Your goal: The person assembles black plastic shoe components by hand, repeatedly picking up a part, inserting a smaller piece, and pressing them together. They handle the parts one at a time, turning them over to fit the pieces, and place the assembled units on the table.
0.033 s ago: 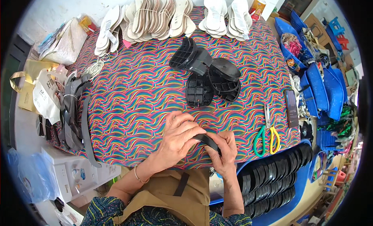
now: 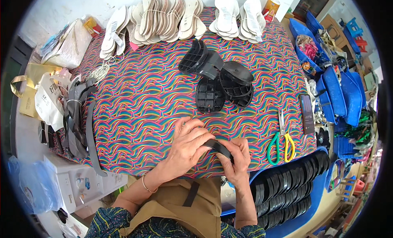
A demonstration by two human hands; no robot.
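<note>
Close to the table's near edge, my left hand [image 2: 188,144] and my right hand [image 2: 236,158] hold a black curved piece [image 2: 221,149] between them. The left fingertips press on its left end, while the right thumb and fingers pinch its right end. The fingers cover much of it, so its full shape is hidden. Beyond my hands lie several black shoe soles, among them a sole with a gridded underside [image 2: 210,95] and an upper-left sole [image 2: 201,60]. They overlap in a loose group.
Scissors [image 2: 281,137] with green and yellow handles and a phone [image 2: 306,114] lie at the right. A blue bin [image 2: 306,215] holds rows of black pieces beside my right arm. Tied insoles [image 2: 157,17] line the back; dark strips [image 2: 73,119] hang at the left.
The black curved piece has turned very slightly, and a bit more of its edge shows between my hands. My left fingertips have shifted a little; everything else stays put.
</note>
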